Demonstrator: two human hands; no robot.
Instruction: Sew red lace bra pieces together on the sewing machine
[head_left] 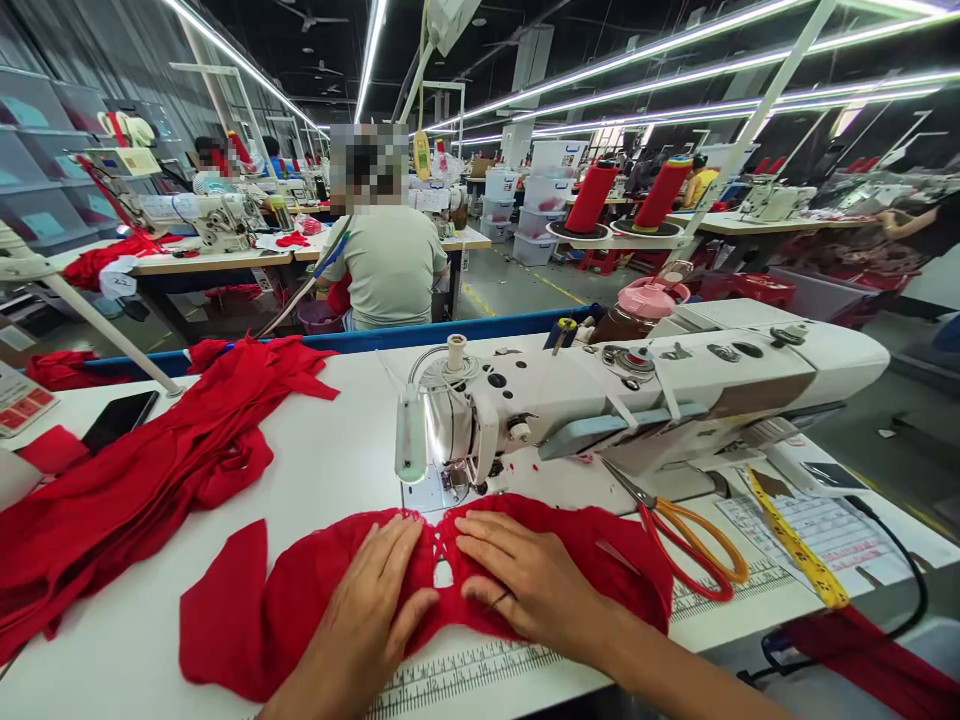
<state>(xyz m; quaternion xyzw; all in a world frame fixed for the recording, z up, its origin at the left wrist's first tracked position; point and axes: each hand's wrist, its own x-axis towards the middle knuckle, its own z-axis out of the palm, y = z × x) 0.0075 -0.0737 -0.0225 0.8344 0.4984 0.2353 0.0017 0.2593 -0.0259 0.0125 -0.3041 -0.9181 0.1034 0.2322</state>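
A red bra [300, 570] lies spread on the white table in front of the sewing machine [517, 410]. Its middle has a criss-cross lacing and a small opening through which the white table shows. My left hand [375, 590] rests flat on the cloth just left of that lacing, fingers stretched toward the machine. My right hand [517, 580] lies on the right side of it, fingers extended and pointing left. The cloth's upper edge sits just before the lit needle area [454, 480]. What lies under both palms is hidden.
Orange-and-red-handled scissors [694, 545] lie right of the bra, near a yellow tape measure [799, 540] on written paper [832, 535]. A heap of red fabric [165, 480] covers the left, beside a phone [120, 420]. A co-worker [391, 260] sits ahead, back turned.
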